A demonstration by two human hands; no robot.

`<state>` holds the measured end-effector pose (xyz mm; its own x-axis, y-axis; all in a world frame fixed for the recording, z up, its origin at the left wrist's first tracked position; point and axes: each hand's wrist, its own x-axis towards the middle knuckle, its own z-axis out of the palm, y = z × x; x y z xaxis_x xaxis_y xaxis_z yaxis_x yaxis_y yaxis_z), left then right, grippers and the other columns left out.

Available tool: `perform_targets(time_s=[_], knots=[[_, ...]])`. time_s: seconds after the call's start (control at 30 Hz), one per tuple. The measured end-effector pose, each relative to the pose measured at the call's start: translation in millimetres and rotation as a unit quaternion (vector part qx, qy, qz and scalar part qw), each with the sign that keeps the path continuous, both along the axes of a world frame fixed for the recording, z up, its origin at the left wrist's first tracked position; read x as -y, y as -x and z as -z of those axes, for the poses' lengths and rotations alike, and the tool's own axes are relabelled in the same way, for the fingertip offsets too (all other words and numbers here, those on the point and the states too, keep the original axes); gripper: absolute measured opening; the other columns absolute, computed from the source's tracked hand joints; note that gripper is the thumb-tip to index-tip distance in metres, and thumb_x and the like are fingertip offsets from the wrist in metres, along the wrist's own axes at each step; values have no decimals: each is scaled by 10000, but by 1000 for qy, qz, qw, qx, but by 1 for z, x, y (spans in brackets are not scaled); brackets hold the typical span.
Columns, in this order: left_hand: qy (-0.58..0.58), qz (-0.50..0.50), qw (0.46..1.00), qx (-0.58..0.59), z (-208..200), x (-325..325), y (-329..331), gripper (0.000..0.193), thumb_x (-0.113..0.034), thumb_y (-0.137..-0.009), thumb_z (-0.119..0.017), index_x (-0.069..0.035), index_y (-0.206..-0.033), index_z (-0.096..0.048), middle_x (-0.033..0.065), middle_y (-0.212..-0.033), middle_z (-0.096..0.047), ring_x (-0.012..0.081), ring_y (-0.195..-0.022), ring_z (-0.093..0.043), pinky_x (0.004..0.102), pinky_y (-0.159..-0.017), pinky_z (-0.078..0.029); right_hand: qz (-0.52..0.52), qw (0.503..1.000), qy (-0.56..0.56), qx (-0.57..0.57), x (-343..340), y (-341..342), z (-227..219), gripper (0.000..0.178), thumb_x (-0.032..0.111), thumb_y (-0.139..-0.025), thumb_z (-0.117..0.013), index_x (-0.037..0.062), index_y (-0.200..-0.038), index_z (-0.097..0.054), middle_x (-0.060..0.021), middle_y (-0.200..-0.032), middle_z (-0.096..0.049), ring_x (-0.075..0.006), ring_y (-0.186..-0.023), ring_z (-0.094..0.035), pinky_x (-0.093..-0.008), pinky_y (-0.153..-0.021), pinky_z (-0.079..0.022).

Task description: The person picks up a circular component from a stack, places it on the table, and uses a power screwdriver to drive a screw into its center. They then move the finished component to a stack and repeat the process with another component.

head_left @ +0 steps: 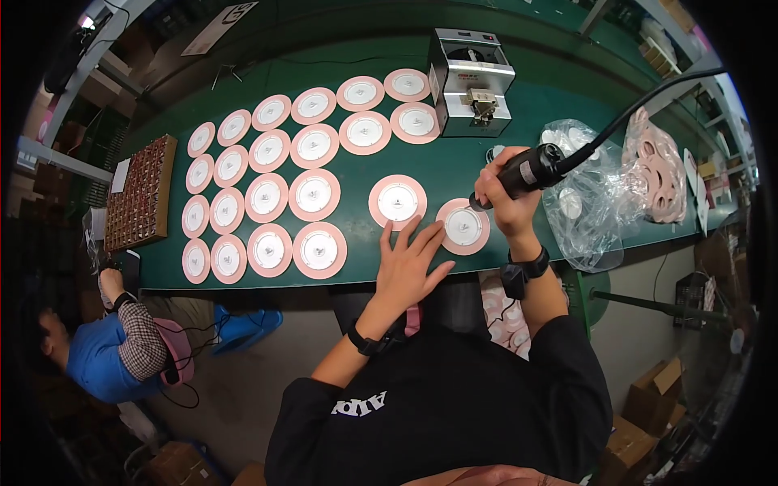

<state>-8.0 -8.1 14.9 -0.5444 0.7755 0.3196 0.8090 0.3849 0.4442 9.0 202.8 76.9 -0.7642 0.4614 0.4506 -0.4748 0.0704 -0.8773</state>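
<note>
My right hand (512, 202) is wrapped round a black corded electric screwdriver (528, 172), its front end pointing down and left over a round disc (464, 228) with a pink rim and white centre. Close to that disc lies my left hand (411, 263), fingers spread, the fingertips at the near edges of it and of a second pink-and-white disc (398, 202) to its left. Whether the screwdriver's tip touches the right disc cannot be made out.
Several like discs (314, 194) lie in rows on the green table (365, 253). A silver-and-black machine (472, 81) stands at the back. Clear plastic bags (585, 219) and pink face-shaped parts (658, 174) lie to the right. A gridded tray (139, 194) and another person (121, 348) are at the left.
</note>
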Motion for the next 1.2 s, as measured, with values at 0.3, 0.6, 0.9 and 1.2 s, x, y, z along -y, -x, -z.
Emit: perform_targets(time_s=[0.3,0.6,0.9,1.2], knots=[[-9,-1,1000,-6,1,3,-1,564,-438,-883,-659,-88,-1321,-598,8,-1420,-526,281,-1381,-404,599,-1162,-195,15,1000,11,5,8,3,-3,303,-55,-862,-629,42,-1096,-463,-69,-743,-542,-134,-548,-532,-307,-531,-489],[-9,8,1000,-1,1,6,-2,569,-404,-875,-676,-85,-1336,-582,13,-1429,-516,286,-1392,-387,599,-1164,-193,67,984,-57,-157,-45,59,-80,236,-55,-882,-641,14,-1081,-533,-29,-742,-536,-133,-520,-534,-299,-522,-472],[-9,7,1000,-1,4,4,-2,576,-393,-871,-683,-80,-1342,-577,12,-1437,-511,292,-1396,-383,602,-1168,-185,32,997,-37,-58,-78,105,-67,222,-17,-869,-675,13,-1044,-542,-44,-748,-559,-136,-513,-535,-296,-514,-455],[-8,5,1000,11,4,5,0,599,-389,-864,-690,-116,-1381,-560,1,-1452,-508,288,-1398,-380,583,-1175,-172,-106,990,-23,-88,21,-6,-29,336,2,-883,-632,30,-1143,-423,-52,-714,-508,-144,-508,-498,-318,-515,-463]])
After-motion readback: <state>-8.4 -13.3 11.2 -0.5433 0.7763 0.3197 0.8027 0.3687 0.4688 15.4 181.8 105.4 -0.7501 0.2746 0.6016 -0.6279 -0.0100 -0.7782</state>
